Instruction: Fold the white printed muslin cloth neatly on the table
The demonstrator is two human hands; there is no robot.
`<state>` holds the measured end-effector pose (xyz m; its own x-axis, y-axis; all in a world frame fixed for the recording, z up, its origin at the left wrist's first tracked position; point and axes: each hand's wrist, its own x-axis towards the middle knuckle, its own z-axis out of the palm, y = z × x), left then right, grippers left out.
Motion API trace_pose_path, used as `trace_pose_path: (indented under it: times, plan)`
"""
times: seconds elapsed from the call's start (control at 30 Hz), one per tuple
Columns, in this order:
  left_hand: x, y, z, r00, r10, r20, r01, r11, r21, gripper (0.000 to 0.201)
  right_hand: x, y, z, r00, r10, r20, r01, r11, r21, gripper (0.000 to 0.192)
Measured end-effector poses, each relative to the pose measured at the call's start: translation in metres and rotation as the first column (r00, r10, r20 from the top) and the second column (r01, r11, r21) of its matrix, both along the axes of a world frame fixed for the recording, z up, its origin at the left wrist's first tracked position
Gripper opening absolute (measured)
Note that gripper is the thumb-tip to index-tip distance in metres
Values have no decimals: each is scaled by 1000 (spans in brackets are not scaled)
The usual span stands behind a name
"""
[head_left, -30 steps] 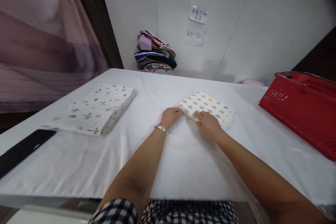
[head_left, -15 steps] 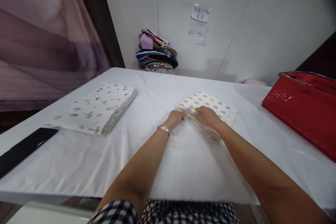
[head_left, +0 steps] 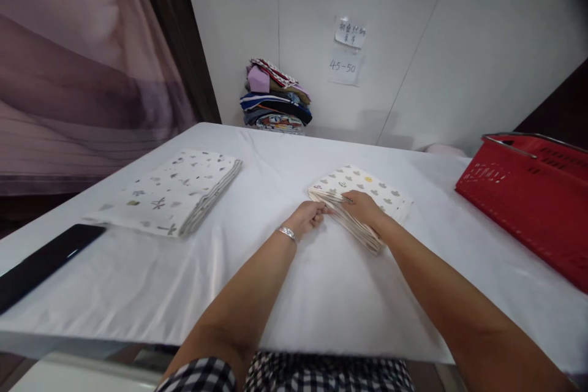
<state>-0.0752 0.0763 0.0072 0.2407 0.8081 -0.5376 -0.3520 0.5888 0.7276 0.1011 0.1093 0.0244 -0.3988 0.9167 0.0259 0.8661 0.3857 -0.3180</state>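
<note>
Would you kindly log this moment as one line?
left hand: pinching cloth edge | right hand: pressing folded cloth | table

Light's soft & even, from overhead, room fairly bright; white bench point(head_left: 321, 294) cover glows w/o harsh glare. Faint shadows under the arms & beside the red basket point(head_left: 528, 208). Wide-angle lens bends wall lines, stretches edges. Corners go dark, esp. top right. Centre sharp, near checked clothing point(head_left: 294, 373) a bit soft

Single head-worn view – looking forward and down; near the table point(head_left: 294, 294)
</note>
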Motion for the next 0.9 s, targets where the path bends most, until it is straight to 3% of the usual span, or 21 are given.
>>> trace_pose_path:
  times: [0.27,0.47,0.6,0.73,0.9]
  plan:
    - [20,-7,-7,984,67,167,-57,997,-59,11,2,7,-2,999,39,3,-39,999,-12,22]
    - [32,-1,-13,972,212,103,-214,977,11,7,3,6,0,995,98,3,-98,995,-7,20]
    - [37,2,-15,967,250,40,-251,967,32,15,7,7,2,978,129,-166,-140,988,-59,29]
    - [38,3,-14,968,252,8,-252,967,37,22,14,23,-5,956,43,-291,-33,999,38,33]
    - [40,3,-12,966,259,-10,-258,966,27,24,25,48,-16,992,-103,-71,114,978,174,42]
